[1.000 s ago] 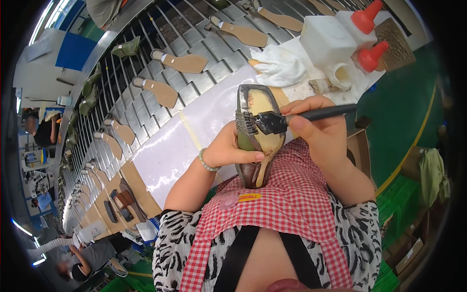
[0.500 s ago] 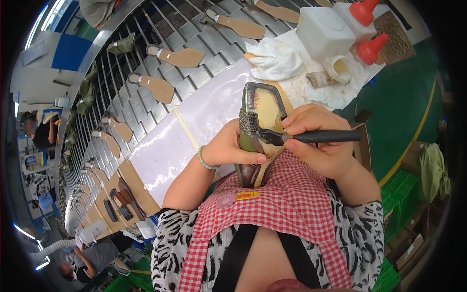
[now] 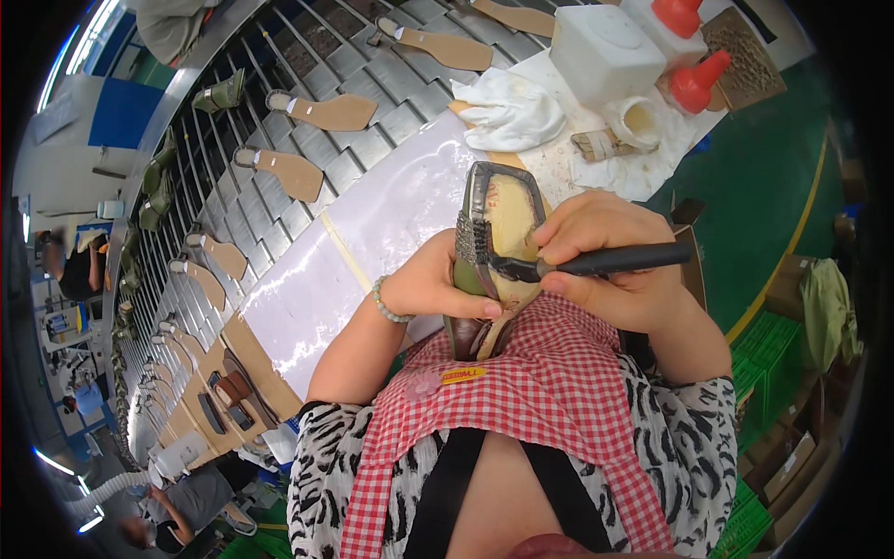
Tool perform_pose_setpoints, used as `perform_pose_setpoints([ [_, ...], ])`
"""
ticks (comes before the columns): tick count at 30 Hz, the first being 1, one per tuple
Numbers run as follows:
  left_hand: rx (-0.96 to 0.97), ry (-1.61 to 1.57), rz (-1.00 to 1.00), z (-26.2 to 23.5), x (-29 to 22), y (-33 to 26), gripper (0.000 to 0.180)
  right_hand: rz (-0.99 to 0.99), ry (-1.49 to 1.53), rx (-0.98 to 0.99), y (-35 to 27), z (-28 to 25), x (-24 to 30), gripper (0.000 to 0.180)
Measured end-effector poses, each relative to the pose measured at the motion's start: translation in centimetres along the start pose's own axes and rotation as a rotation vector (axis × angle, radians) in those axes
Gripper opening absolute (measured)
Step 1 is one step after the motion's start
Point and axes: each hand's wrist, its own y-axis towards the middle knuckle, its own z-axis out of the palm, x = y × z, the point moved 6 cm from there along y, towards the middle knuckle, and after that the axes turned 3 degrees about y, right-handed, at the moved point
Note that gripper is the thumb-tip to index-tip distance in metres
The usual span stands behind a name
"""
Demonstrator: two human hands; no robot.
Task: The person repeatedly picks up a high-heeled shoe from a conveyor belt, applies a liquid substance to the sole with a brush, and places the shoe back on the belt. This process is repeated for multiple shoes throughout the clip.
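Note:
A green and dark brown shoe (image 3: pixel 471 272) stands upright in front of my apron, its pale underside turned up and its squared toe pointing away from me. My left hand (image 3: pixel 438 279) grips it from the left, the thumb lying across the underside. My right hand (image 3: pixel 610 256) is closed around a brush with a black handle (image 3: pixel 643 258). The brush's dark tip touches the shoe's underside by its left edge, just past my left thumb. A sparkly strap shows on the shoe's left side. The heel end is partly hidden against the apron.
Tan soles (image 3: pixel 340 113) and green shoe uppers (image 3: pixel 221 94) lie on the slatted metal conveyor beyond the white work surface (image 3: pixel 391 196). White jugs (image 3: pixel 601 56), red nozzles (image 3: pixel 698 82), a small pot (image 3: pixel 639 125) and a white cloth (image 3: pixel 510 110) are at the far right. Green crates (image 3: pixel 768 363) stand right.
The brush tip has shifted slightly along the shoe's left edge, toward the heel. The shoe has turned a little, showing more of its underside. Both hands keep their holds.

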Motion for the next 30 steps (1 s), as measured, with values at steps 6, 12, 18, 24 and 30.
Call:
perform_pose_setpoints([
  [6,-0.055,-0.016,0.022,-0.9,2.0,-0.5,0.063,0.21,0.273,-0.278,-1.6,-6.0,-1.9,0.021],
  [12,-0.36,-0.144,0.11,-3.5,4.6,-1.5,0.064,0.461,-0.616,-0.567,-3.6,-16.1,-5.8,0.022],
  [18,-0.473,-0.331,0.193,-6.5,4.9,-3.6,0.072,0.552,-0.629,-0.455,-3.3,-16.9,-9.9,0.023],
  [24,-0.527,-0.325,0.165,-7.5,6.0,-5.0,0.075,0.593,-0.636,-0.239,-2.8,-15.5,-11.2,0.021],
  [30,-0.629,-0.253,0.139,-8.0,7.3,-5.4,0.079,0.591,0.013,-0.629,-6.2,-17.6,-11.7,0.022],
])
